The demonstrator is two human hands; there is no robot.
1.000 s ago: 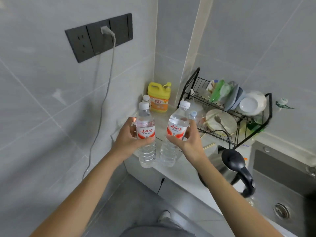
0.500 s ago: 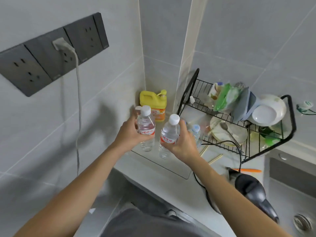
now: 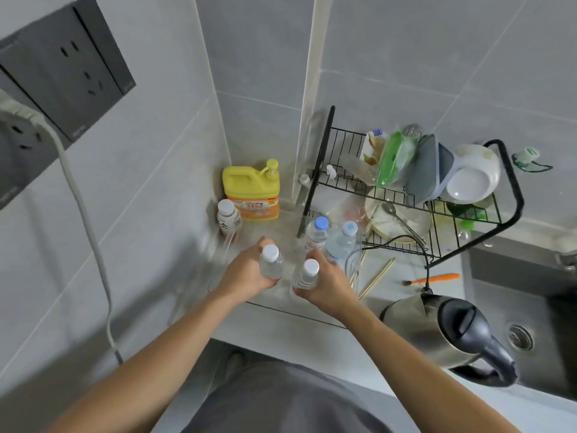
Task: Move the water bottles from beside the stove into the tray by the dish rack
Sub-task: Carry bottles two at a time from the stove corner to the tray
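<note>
Two hands over the clear tray (image 3: 281, 304) here, one bottle apiece. The left hand (image 3: 246, 276) has its fingers curled round a white-capped water bottle (image 3: 271, 264), held upright just left of its partner. The right hand (image 3: 327, 284) wraps a second white-capped bottle (image 3: 307, 273), also upright, the two bottles close together but not quite touching. Both sit low inside the tray's outline, though whether their bases are actually resting on the tray floor is hard to tell from this steep angle.

Behind the tray's far side, toward the black dish rack (image 3: 406, 195), stand two blue-capped bottles (image 3: 318, 232), side by side, just beyond the right hand's fingertips. Back-left of the tray, in the wall corner, a yellow detergent jug (image 3: 251, 192) with a small white-capped drink bottle (image 3: 228, 217) just in front of it. Right of the tray lie wooden chopsticks (image 3: 376, 278), and nearer the viewer a steel kettle (image 3: 443, 332) beside the sink (image 3: 546, 307).
</note>
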